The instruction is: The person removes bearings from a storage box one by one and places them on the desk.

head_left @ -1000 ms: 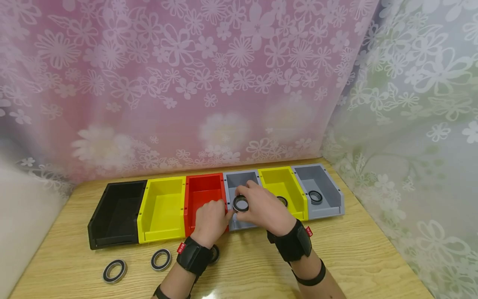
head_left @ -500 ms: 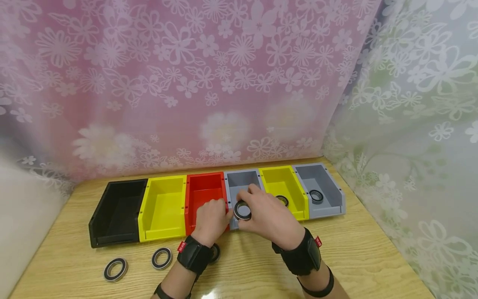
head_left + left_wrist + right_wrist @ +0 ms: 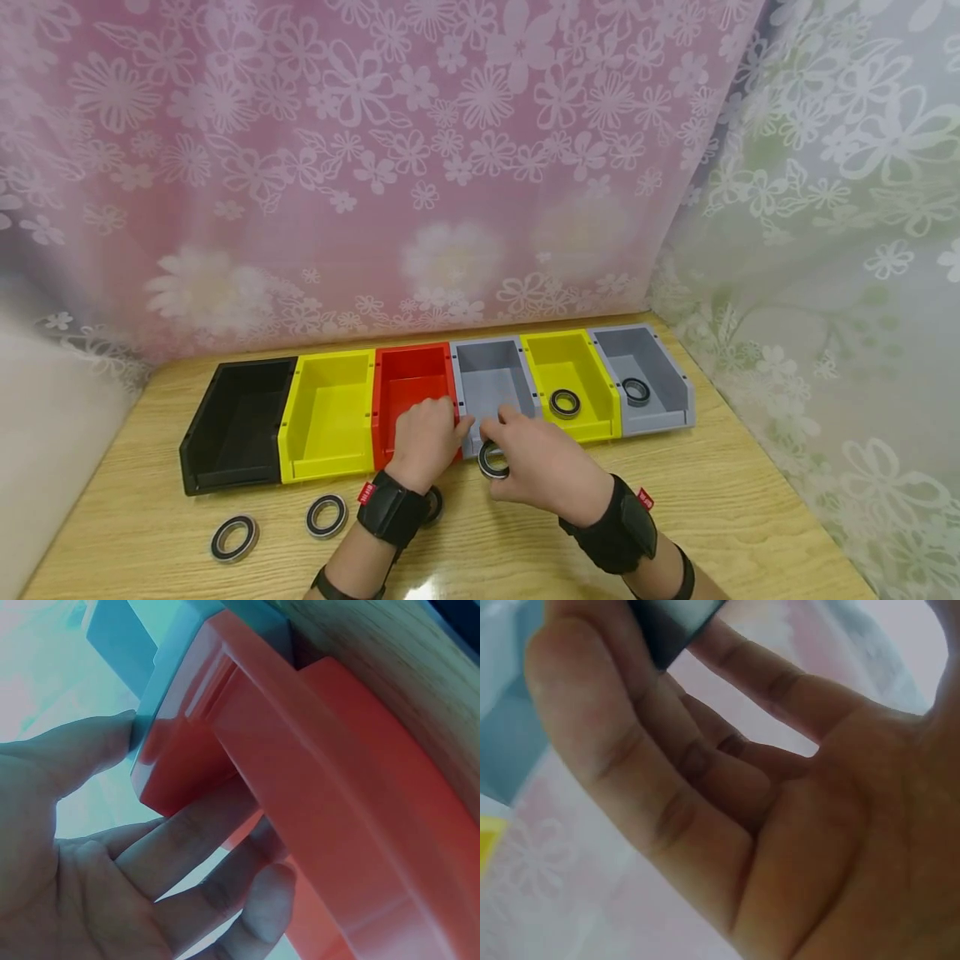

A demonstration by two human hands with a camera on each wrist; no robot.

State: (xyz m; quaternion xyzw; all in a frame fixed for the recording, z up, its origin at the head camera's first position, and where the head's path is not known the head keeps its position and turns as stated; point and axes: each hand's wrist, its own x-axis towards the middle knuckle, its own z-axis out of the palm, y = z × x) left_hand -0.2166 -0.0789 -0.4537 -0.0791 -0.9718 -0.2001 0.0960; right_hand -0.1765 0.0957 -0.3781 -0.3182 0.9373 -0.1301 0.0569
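My left hand (image 3: 423,442) grips the side wall between the red bin (image 3: 408,367) and the middle grey bin (image 3: 491,379). In the left wrist view its thumb lies on the grey side while the fingers reach against the red bin (image 3: 300,772). Between thumb and fingers, my right hand (image 3: 551,467) holds a ball bearing (image 3: 483,468) tilted over the front lip of that grey bin. Only a dark edge of the bearing (image 3: 671,630) shows at the top of the right wrist view. Whether the bearing touches the lip I cannot tell.
Single bearings lie in the right yellow bin (image 3: 592,425) and the far-right grey bin (image 3: 667,417). On the wooden table (image 3: 150,517) are a bearing (image 3: 218,543), another bearing (image 3: 311,518) and one partly hidden by the left wrist. A black bin (image 3: 232,483) and a yellow bin (image 3: 322,471) stand left.
The right hand has drawn the bearing back from above the grey bin, down towards the front edge and slightly right. The bearing in the yellow bin is now uncovered. The left hand stays put.
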